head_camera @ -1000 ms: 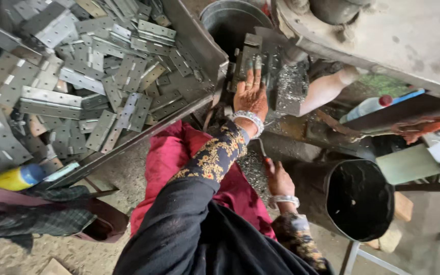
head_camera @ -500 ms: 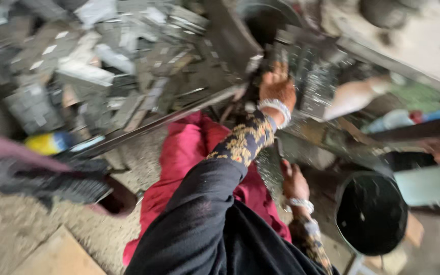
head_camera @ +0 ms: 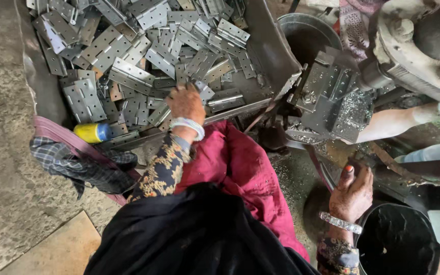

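Note:
My left hand (head_camera: 184, 104) reaches into a heap of grey metal hinges (head_camera: 128, 71) lying in a dark metal tray (head_camera: 268, 56). Its fingers curl down onto one hinge (head_camera: 203, 91) at the near edge of the heap. My right hand (head_camera: 352, 193) is low at the right, fingers wrapped over a dark lever (head_camera: 383, 175) beside a black bucket (head_camera: 398, 242). Between the hands stands a grimy press fixture (head_camera: 327, 99) strewn with metal shavings. A red cloth (head_camera: 240, 173) covers my lap.
A round metal tub (head_camera: 306, 33) stands behind the fixture, with a large machine body (head_camera: 418, 46) at top right. A yellow and blue bottle (head_camera: 91, 132) and a checked cloth (head_camera: 72, 165) lie at the left. Another person's bare limb (head_camera: 398, 122) shows at the right.
My left hand has left the press fixture and swung left into the hinge heap. My right hand has stayed low by the bucket. The view has shifted left.

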